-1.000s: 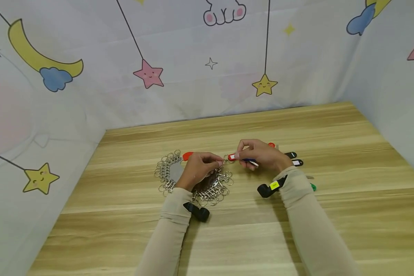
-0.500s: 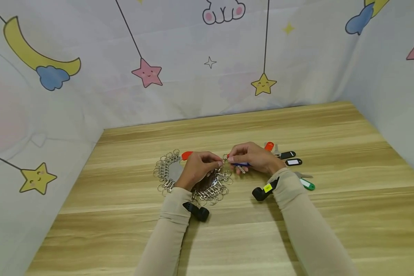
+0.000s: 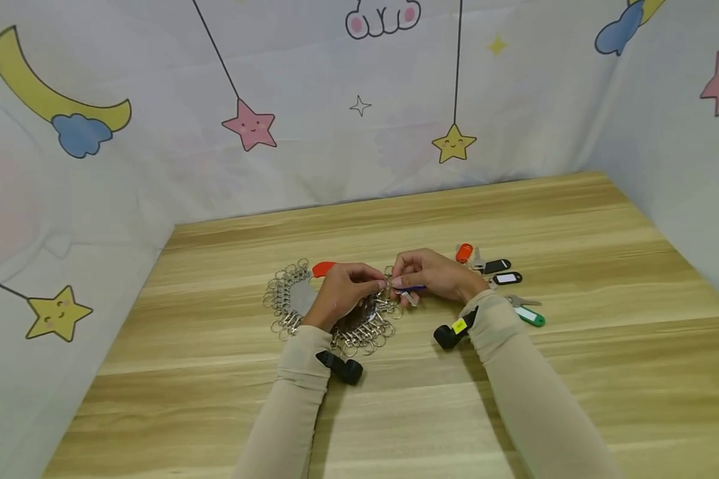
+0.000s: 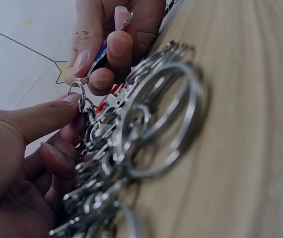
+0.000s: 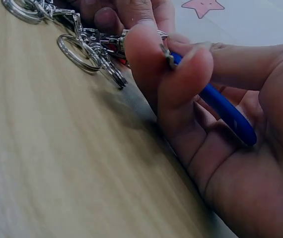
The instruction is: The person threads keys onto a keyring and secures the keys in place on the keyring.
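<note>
In the head view my left hand [image 3: 349, 291] reaches over a round set of metal clasps and split rings [image 3: 365, 337]. Its thumb and finger pinch a split ring [image 4: 77, 90] at the end of one clasp, seen in the left wrist view. My right hand [image 3: 433, 273] meets it from the right, fingertips close to that ring. A blue key tag [image 5: 228, 114] is held between its thumb and fingers. A small metal key [image 3: 410, 299] sticks out below these fingers. Whether the blue tag's loop touches the split ring is hidden by fingertips.
Right of my hands lie an orange-red key tag [image 3: 465, 253], a black tag [image 3: 496, 266], a black tag with a white label [image 3: 507, 278] and a green tag [image 3: 533, 315], with keys. A red piece [image 3: 323, 269] lies behind my left hand. A patterned cloth wall [image 3: 311, 153] borders the table.
My right hand has moved left to my left hand, carrying the blue key tag and key. A red tag with a white label beside its fingers is now hidden. My left hand has barely moved.
</note>
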Demonstrator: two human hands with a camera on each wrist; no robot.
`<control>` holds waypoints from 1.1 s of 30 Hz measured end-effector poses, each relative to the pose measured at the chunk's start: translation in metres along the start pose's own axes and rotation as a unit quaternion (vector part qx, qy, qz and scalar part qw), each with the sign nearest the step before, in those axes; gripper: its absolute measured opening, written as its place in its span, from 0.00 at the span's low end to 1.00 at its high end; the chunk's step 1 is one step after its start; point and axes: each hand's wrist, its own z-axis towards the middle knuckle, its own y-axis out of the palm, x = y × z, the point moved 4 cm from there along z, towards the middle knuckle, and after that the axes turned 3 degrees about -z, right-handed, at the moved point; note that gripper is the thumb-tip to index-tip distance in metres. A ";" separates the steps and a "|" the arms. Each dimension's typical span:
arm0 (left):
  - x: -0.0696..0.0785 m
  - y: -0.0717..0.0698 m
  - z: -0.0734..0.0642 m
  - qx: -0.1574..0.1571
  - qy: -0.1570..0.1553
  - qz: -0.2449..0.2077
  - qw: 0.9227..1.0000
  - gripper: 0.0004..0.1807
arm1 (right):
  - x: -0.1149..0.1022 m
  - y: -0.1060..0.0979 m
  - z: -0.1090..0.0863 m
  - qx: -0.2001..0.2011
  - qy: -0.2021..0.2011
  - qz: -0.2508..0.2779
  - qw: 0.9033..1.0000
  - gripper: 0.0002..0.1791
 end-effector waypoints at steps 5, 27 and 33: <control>0.003 0.000 0.001 -0.002 0.005 -0.007 1.000 0.04 | -0.002 0.000 0.003 -0.006 -0.006 -0.013 1.000 0.03; 0.002 0.000 0.001 0.004 0.003 -0.011 1.000 0.03 | 0.000 -0.001 0.004 -0.007 -0.010 -0.016 1.000 0.08; 0.001 -0.001 0.000 0.009 0.000 -0.014 1.000 0.03 | 0.001 0.000 0.005 0.005 0.006 -0.034 0.999 0.09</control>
